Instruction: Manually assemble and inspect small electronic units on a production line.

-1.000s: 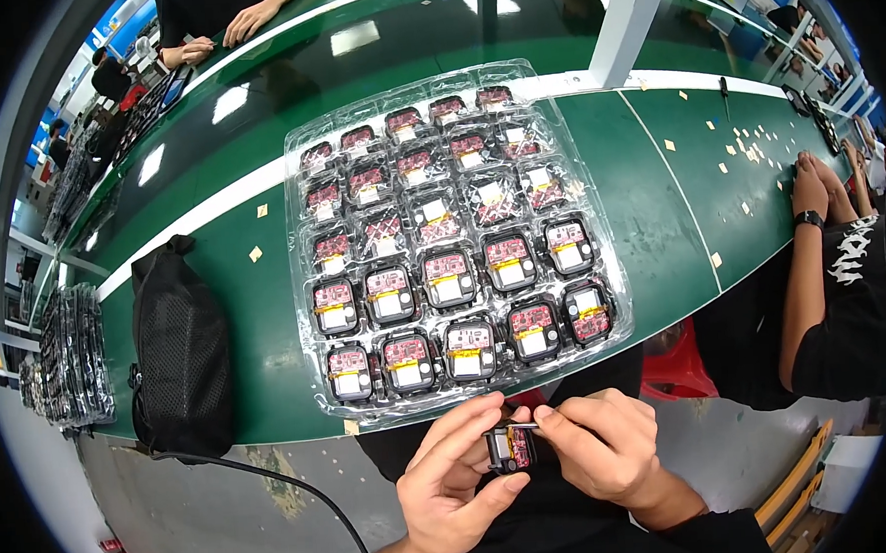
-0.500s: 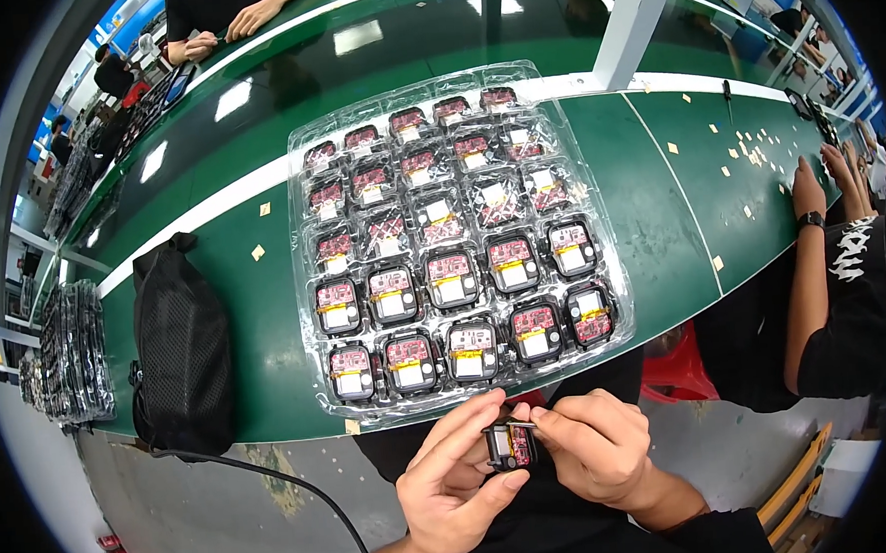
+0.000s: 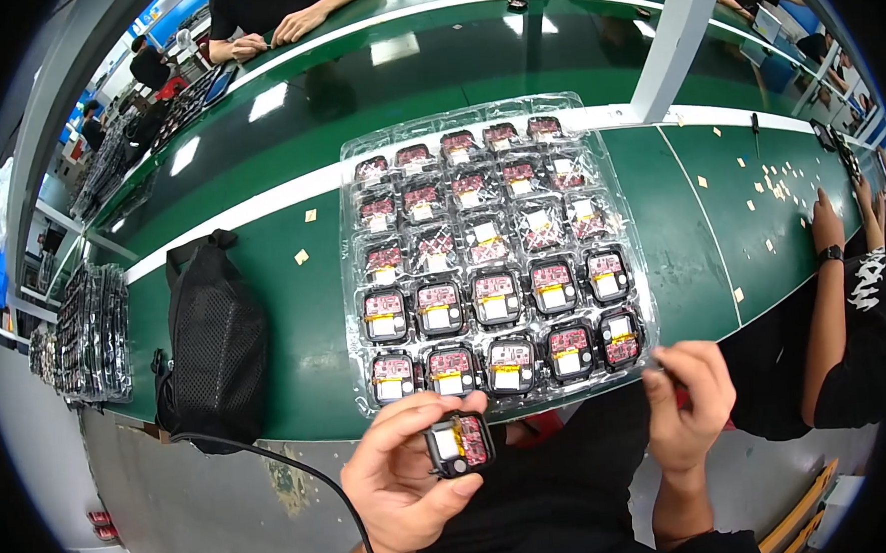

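One module out in the hand, every tray cell looking filled. Lying across the green bench [image 3: 295, 314]: a clear tray [image 3: 349, 281], a black bag [image 3: 216, 338] to its left. Pinching the module [image 3: 459, 446] in the left hand [image 3: 404, 479] grip, just below the tray's near edge. Hovering by the near right corner, the right hand [image 3: 690, 404], fingers curled together; not telling whether pinching anything. Judging most of the work as remaining.
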Tool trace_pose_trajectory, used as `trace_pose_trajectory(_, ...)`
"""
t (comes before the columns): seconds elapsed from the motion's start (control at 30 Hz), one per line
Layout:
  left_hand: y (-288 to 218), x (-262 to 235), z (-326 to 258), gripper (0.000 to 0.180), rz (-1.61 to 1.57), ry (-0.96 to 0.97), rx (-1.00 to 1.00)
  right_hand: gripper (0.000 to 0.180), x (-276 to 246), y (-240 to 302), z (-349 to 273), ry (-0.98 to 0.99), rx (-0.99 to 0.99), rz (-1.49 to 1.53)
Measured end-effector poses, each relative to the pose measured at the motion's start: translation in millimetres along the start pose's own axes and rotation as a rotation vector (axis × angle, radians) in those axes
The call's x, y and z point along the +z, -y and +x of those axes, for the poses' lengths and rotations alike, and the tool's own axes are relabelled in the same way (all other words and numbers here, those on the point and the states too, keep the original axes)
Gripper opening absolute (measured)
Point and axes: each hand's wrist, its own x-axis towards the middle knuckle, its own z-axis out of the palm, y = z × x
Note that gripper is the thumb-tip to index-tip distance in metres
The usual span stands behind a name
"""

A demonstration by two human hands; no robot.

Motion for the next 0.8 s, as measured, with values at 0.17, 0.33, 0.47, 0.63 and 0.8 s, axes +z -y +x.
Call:
trace_pose_trajectory(0.17,-11,-17,53,0.052,0.269,-0.24,0.18,0.016,5,-55,19,-0.181,0.226,0.159)
trace_pose_trajectory(0.33,-5,-54,107,0.03,0.808,-0.133,0.175,0.015,13,-72,17,-0.23,0.457,0.25)
trace_pose_trajectory(0.47,2,-50,126,0.019,1.098,-0.082,0.101,0.015,17,-76,16,-0.24,0.351,0.173)
trace_pose_trajectory(0.63,-5,-44,118,0.025,1.346,-0.046,0.07,0.014,22,-68,22,-0.21,0.32,0.076)
trace_pose_trajectory(0.8,-3,-36,113,0.04,1.465,0.041,0.045,0.014,23,-67,21,-0.22,0.292,0.032)
